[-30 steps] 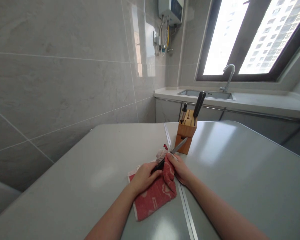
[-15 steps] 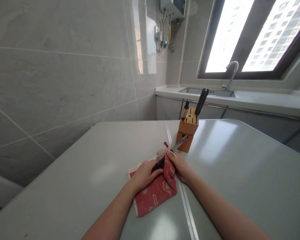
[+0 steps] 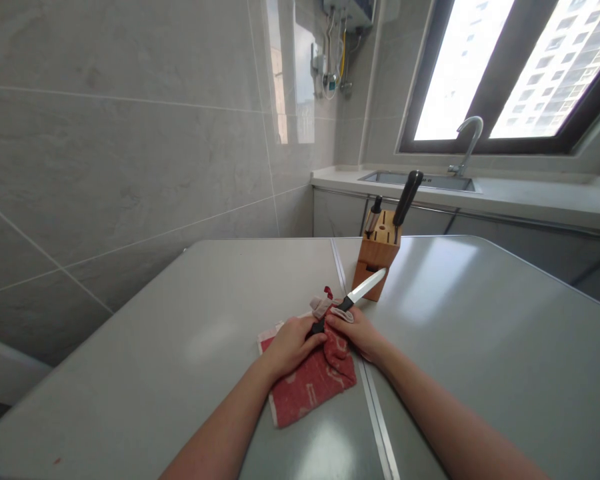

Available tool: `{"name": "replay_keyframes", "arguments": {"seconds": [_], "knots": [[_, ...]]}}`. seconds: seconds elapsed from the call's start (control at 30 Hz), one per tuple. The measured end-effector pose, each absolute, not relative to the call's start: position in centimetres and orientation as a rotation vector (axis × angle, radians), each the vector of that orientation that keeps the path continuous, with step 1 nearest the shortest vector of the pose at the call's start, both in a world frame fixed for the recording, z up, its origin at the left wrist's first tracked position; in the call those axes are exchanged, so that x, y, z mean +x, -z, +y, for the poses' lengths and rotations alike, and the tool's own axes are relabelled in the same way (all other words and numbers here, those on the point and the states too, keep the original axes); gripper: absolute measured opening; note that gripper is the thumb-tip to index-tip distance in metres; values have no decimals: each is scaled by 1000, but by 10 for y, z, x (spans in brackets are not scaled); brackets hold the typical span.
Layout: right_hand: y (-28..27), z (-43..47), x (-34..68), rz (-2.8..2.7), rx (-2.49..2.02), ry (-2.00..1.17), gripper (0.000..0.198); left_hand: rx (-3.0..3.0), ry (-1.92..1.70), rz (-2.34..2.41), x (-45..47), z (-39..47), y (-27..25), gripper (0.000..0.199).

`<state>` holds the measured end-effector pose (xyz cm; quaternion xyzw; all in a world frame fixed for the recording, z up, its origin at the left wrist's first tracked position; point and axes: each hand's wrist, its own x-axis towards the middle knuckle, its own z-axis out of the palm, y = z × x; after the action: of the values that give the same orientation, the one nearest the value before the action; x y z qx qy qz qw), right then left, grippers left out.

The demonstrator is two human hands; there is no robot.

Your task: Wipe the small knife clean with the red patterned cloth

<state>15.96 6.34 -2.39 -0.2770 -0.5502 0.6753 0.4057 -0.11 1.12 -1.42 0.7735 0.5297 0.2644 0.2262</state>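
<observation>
My left hand (image 3: 296, 345) is closed round the black handle of a knife (image 3: 367, 285), whose bright blade points away to the upper right. A red towel (image 3: 313, 393) with a pale border lies under both hands, and one part of it is bunched up round the handle. My right hand (image 3: 356, 329) pinches that bunched cloth against the handle near the blade. Just beyond the blade tip stands a wooden knife block (image 3: 377, 252). It holds a large black-handled knife (image 3: 408, 197) and a smaller dark-handled tool (image 3: 373, 215).
The pale table (image 3: 220, 293) has a metal seam strip (image 3: 377, 413) running lengthwise. A tiled wall (image 3: 130, 167) borders it on the left. Behind are a counter (image 3: 520, 195) with a sink (image 3: 415, 180), a curved faucet (image 3: 470, 143) and a window.
My right hand and the bunched towel have slid slightly left, down the handle towards my left hand. More of the handle shows, and the blade has turned to look brighter.
</observation>
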Motion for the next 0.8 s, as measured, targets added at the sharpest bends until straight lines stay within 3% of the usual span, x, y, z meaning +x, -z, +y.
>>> {"name": "replay_keyframes", "arguments": {"seconds": [0.23, 0.63, 0.8], "knots": [[24, 64, 162, -1672, -607, -1699, 31, 2199, -668, 1446, -4, 14, 21, 34], [23, 62, 159, -1633, -608, -1678, 27, 2206, -755, 1461, -4, 13, 23, 54], [25, 64, 159, -1658, -610, -1655, 26, 2185, -748, 1482, -3, 13, 21, 52]]}}
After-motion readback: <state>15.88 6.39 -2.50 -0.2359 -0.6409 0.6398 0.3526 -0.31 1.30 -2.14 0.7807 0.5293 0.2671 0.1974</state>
